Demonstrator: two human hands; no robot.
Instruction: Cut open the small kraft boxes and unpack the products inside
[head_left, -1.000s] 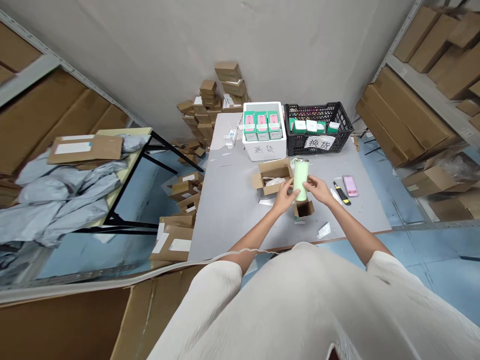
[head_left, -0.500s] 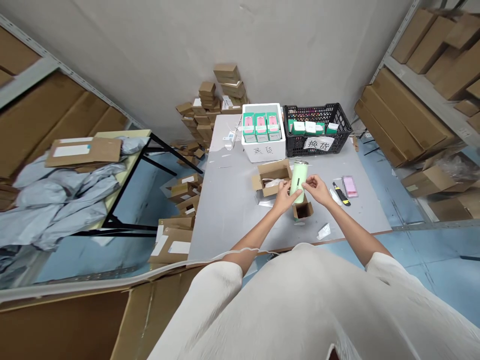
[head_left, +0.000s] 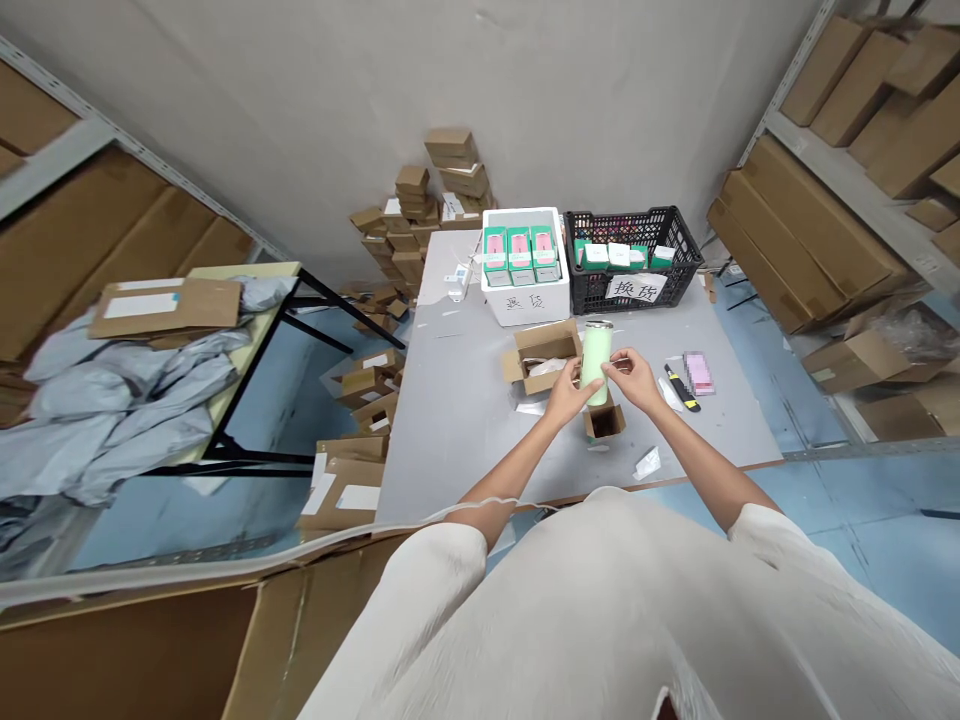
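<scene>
A light green tumbler [head_left: 596, 358] with a metal-rimmed top stands nearly upright between my hands, above the table. My left hand [head_left: 568, 394] grips it low on its left side, thumb across the front. On the right side, the fingertips of my right hand [head_left: 630, 378] pinch it. Just below the tumbler is a small open carton [head_left: 604, 422], dark inside. Behind my left hand lies a larger open cardboard box [head_left: 546, 352] with white wrapping in it.
A white bin [head_left: 529, 308] holding green-and-pink boxes and a black crate [head_left: 667, 292] stand at the table's back. A yellow-black utility knife [head_left: 682, 388], a pink pixelated item [head_left: 698, 373] and crumpled plastic [head_left: 647, 462] lie right. Cartons [head_left: 346, 485] crowd the floor left.
The tumbler has been turned about its axis: the dark marking on its front no longer shows. Both hands keep hold of it in almost the same place.
</scene>
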